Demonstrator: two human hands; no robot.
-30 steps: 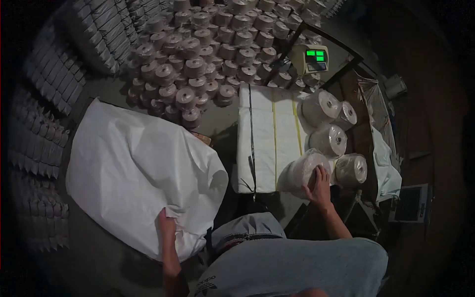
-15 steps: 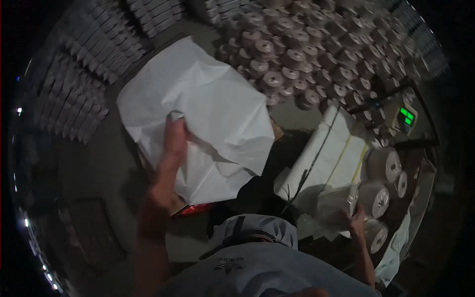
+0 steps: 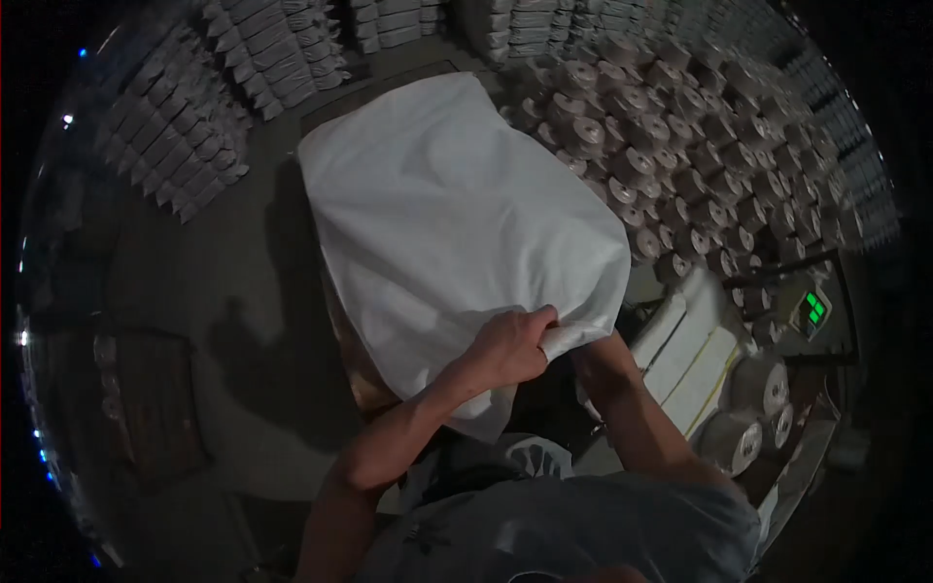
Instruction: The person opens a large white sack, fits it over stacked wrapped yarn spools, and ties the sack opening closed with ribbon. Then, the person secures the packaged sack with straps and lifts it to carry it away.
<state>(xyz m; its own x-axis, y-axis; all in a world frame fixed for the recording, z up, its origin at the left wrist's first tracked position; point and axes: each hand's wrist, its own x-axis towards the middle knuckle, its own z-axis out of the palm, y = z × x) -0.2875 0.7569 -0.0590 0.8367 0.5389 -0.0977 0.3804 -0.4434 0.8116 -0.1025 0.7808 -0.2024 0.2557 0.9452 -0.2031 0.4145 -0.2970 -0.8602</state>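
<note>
A big white woven sack lies spread in front of me, bulging in places. My left hand is closed on the rim of its mouth, at the near right corner. At that same opening my right forearm reaches in under the fabric. The fingers of my right hand are hidden by the sack, so what they hold does not show. Under the sack's near left side a brown edge, perhaps cardboard, peeks out.
Rows of wrapped yarn cones pile up behind on the right. Folded white sacks and large cones lie at my right, near a scale display with green digits. Stacked white bundles stand at the back left.
My right hand has moved from a plastic-wrapped cone on the right into the sack's mouth. My left hand went from the sack's middle to its rim. The view has shifted.
</note>
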